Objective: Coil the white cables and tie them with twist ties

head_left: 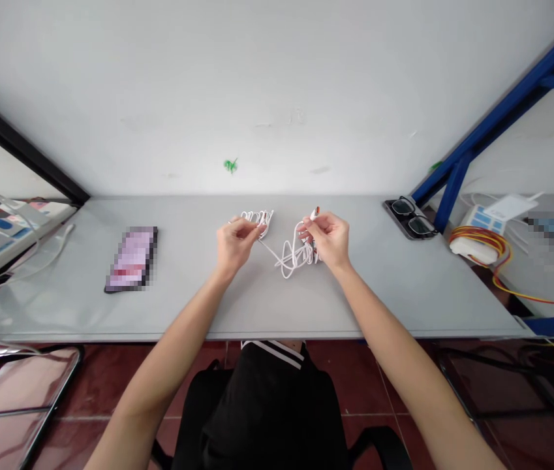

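Note:
A white cable (290, 256) with a plug that has an orange tip hangs in loose loops over the grey table (404, 287). My left hand (233, 243) is closed in a pinch on one coiled end of the cable, near a small bundle of loops. My right hand (326, 237) is closed around the other end, with the orange-tipped plug sticking up above its fingers. A strand runs between the two hands just above the tabletop.
A phone (132, 259) lies flat on the table to the left. Black glasses (411, 217) rest on a dark case at the back right. A power strip with cables (2, 232) sits far left. White chargers and coloured wires (482, 238) lie far right, by a blue frame.

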The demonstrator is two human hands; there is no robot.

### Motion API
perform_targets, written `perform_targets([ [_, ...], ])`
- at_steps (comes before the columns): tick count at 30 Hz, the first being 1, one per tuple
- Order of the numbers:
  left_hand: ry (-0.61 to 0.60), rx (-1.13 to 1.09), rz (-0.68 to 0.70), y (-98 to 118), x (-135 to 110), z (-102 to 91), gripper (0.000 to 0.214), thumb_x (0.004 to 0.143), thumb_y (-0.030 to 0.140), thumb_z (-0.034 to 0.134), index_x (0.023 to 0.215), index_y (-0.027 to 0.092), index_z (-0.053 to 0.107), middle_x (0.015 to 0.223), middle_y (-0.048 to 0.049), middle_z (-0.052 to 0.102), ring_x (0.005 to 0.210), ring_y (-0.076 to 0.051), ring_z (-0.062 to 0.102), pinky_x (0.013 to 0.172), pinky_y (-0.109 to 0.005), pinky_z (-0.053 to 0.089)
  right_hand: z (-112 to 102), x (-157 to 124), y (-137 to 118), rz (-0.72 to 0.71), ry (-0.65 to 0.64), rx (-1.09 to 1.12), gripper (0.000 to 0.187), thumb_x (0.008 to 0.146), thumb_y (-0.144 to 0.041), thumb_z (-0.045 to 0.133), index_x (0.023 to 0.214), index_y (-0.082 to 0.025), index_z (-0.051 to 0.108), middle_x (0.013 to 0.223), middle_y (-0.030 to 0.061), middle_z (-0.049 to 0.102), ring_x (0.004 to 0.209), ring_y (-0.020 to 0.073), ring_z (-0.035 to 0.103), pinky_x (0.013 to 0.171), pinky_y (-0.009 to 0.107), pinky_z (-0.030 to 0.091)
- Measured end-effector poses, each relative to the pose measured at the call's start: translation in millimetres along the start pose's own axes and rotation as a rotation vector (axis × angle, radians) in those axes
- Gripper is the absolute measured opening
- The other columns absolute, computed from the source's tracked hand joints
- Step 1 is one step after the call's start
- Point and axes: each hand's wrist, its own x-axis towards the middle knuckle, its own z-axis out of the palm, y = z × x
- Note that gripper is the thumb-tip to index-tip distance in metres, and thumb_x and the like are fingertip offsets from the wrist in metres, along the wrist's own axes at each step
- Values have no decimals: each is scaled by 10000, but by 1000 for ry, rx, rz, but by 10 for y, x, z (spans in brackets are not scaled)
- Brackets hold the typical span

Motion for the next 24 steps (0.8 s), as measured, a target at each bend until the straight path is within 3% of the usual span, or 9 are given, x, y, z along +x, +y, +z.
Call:
perform_targets([
  [3,-55,-126,-121,49,2,-14,304,744,453,745,710,156,690,555,-20,649,523,-133,636,540,-248,525,-41,11,-38,20,-124,55,279,712,-420,784,865,-210,683,834,44,757,676,171,717,520,250,537],
  [7,-82,-361,-192,124,54,-72,355,667,447,808,814,145,694,745,-81,745,677,-196,721,625,-299,580,-88,24,-92,135,-278,250,296,741,-461,727,924,-229,714,961,58,761,871,215,728,670,330,603],
  [11,-43,-590,-268,161,138,-175,340,660,403,799,889,169,707,912,-98,762,861,-237,736,735,-333,595,-111,35,-90,202,-238,383,276,721,-477,757,854,-244,693,902,26,761,908,201,719,669,311,610],
  [15,11,-746,-349,165,185,-259,265,700,419,756,795,188,665,878,-66,751,820,-196,728,663,-265,581,-141,61,-47,260,-188,397,386,648,-353,841,980,-294,654,819,-28,734,876,173,713,676,282,605],
  [18,1,-807,-361,156,195,-287,243,668,300,812,769,200,615,886,-28,739,776,-135,707,627,-199,556,-159,102,-2,303,-129,408,393,666,-350,823,1014,-284,651,776,-29,694,852,162,703,697,277,599],
  [24,-37,-838,-380,192,214,-289,358,736,198,764,1072,223,644,961,-29,706,667,-72,639,542,-156,496,-132,155,74,351,-15,400,261,707,-373,785,819,-238,592,660,-58,568,628,88,600,619,223,536],
])
